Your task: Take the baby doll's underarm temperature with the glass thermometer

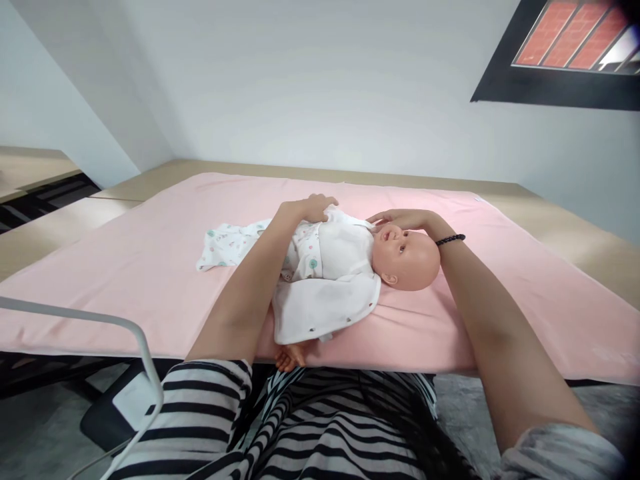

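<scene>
A baby doll [407, 260] lies on its back on a pink sheet [425, 333], head to the right. It wears a white snap jacket [327, 307], its near front flap spread open, over a white undershirt. Patterned white pants [230, 243] cover its legs. The doll's hand [291, 357] pokes out at the sheet's near edge. On the far side, my left hand [317, 208] has its fingers curled on the jacket's far edge. Beyond the doll's face, my right hand [403, 219] reaches to the collar with fingers stretched out; its thumb is hidden.
Under the sheet is a pale wooden table [590, 247], against a white wall [310, 87]. A grey curved metal bar [100, 315] crosses the lower left, in front of my left sleeve. A barred window [570, 40] is at the upper right.
</scene>
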### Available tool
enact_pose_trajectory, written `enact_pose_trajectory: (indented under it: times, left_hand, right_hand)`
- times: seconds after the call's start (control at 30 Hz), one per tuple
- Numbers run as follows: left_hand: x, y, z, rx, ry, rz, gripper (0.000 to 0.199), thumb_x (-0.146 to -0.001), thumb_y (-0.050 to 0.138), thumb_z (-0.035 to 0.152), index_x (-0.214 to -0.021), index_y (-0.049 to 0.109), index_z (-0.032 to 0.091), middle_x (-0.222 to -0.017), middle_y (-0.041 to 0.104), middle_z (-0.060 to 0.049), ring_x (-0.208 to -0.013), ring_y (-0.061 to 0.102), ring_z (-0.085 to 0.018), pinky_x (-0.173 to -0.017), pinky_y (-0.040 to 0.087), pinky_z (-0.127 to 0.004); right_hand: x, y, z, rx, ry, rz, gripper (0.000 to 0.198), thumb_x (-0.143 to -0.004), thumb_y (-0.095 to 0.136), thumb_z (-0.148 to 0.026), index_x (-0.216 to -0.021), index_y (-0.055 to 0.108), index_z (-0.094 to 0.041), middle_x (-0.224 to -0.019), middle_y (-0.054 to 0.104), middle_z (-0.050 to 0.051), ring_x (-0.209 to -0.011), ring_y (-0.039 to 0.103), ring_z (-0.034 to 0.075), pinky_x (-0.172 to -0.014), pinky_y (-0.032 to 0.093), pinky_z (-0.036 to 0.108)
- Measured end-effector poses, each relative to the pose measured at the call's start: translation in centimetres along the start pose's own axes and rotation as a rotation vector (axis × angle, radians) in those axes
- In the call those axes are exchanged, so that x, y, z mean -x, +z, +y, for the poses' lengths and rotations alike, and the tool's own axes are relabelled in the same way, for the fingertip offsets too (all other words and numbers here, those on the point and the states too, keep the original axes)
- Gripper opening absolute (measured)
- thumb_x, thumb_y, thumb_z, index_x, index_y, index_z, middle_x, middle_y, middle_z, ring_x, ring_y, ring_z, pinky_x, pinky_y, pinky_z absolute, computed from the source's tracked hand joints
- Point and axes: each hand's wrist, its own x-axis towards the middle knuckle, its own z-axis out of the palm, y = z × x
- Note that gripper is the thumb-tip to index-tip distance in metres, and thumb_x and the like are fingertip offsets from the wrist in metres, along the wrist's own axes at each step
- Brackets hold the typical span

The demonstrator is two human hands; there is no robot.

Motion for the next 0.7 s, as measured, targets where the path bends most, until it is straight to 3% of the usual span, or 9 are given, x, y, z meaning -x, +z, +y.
enact_pose_trajectory:
  times: [0.1, 0.2, 0.33, 0.47, 0.7]
  left_hand:
    - [-0.6, -0.1, 0.9, 0.017, 0.222, 0.085, 0.051, -0.078, 0.055, 0.028, -0.127, 0.066, 0.023, -0.137, 0.061, -0.012, -0.125, 0.054, -0.029, -0.101, 0.046, -0.039]
    - [-0.9, 0.0, 1.8, 0.139, 0.364, -0.011, 0.037, -0.081, 0.051, 0.027, -0.111, 0.073, 0.022, -0.119, 0.072, -0.007, -0.1, 0.064, -0.021, -0.085, 0.049, -0.029]
    - [-0.8, 0.3, 2.9, 0.165, 0.312, -0.051, 0.039, -0.083, 0.051, 0.025, -0.113, 0.075, 0.023, -0.118, 0.076, -0.004, -0.096, 0.066, -0.019, -0.082, 0.049, -0.025]
    - [-0.4, 0.3, 4.0, 0.13, 0.246, -0.035, 0.037, -0.082, 0.055, 0.026, -0.112, 0.078, 0.024, -0.12, 0.076, -0.005, -0.098, 0.067, -0.02, -0.083, 0.05, -0.026]
    - [-0.2, 0.4, 5.1, 0.083, 0.124, -0.113, 0.035, -0.076, 0.062, 0.027, -0.108, 0.075, 0.026, -0.119, 0.076, -0.006, -0.094, 0.068, -0.023, -0.077, 0.051, -0.03]
  right_hand:
    - [-0.1, -0.7, 0.6, 0.03, -0.062, 0.133, 0.06, -0.078, 0.075, -0.041, -0.136, 0.063, -0.034, -0.149, 0.058, 0.005, -0.134, 0.057, 0.031, -0.102, 0.055, 0.042]
    - [-0.1, -0.8, 0.5, -0.023, -0.118, 0.04, 0.063, -0.082, 0.072, -0.043, -0.142, 0.058, -0.034, -0.146, 0.061, 0.006, -0.129, 0.061, 0.029, -0.102, 0.056, 0.042]
    - [-0.2, -0.5, -0.2, -0.057, -0.121, -0.126, 0.061, -0.084, 0.071, -0.04, -0.143, 0.058, -0.032, -0.137, 0.068, 0.005, -0.121, 0.066, 0.027, -0.095, 0.059, 0.037]
    - [-0.4, -0.2, -0.5, -0.008, -0.13, -0.116, 0.056, -0.086, 0.07, -0.042, -0.14, 0.062, -0.032, -0.14, 0.066, 0.004, -0.13, 0.061, 0.027, -0.101, 0.056, 0.036]
    - [-0.3, 0.2, -0.9, -0.024, -0.119, -0.152, 0.052, -0.091, 0.064, -0.05, -0.14, 0.062, -0.035, -0.143, 0.063, 0.001, -0.135, 0.057, 0.027, -0.109, 0.052, 0.039]
